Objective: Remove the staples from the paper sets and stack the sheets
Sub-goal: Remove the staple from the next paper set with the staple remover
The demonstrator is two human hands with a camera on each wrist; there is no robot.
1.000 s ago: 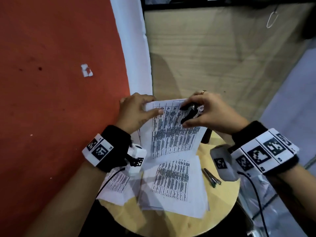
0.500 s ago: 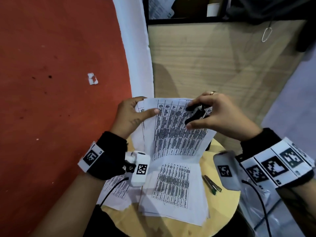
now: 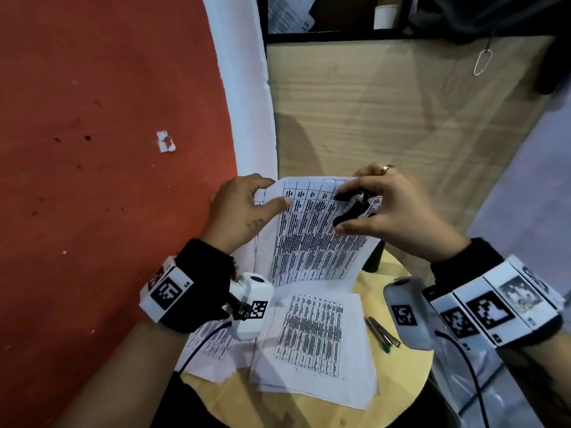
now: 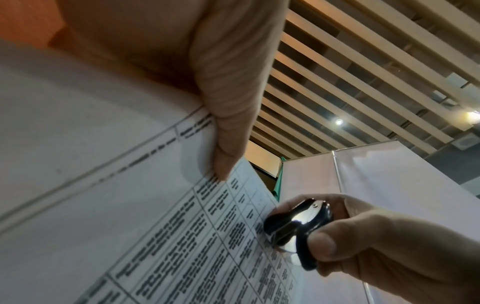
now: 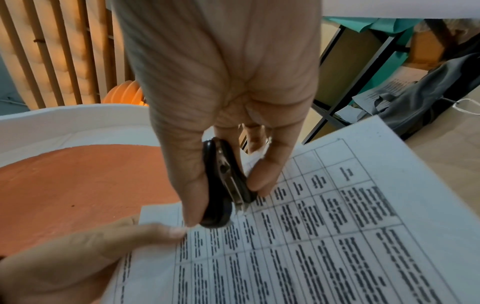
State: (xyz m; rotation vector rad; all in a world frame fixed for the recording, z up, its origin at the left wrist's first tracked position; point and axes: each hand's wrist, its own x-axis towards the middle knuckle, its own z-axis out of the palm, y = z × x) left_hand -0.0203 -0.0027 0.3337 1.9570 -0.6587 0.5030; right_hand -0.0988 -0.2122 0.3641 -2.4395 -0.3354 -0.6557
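The paper set is looking thin, floppy and easy to tear, so holding it near the top edge seems best. The left hand is pinching its top left corner, lifting it above the worktop. The right hand is squeezing the remover against the paper's top right.

staple hidden under the staple remover, printed text on the paper set too blurred to read
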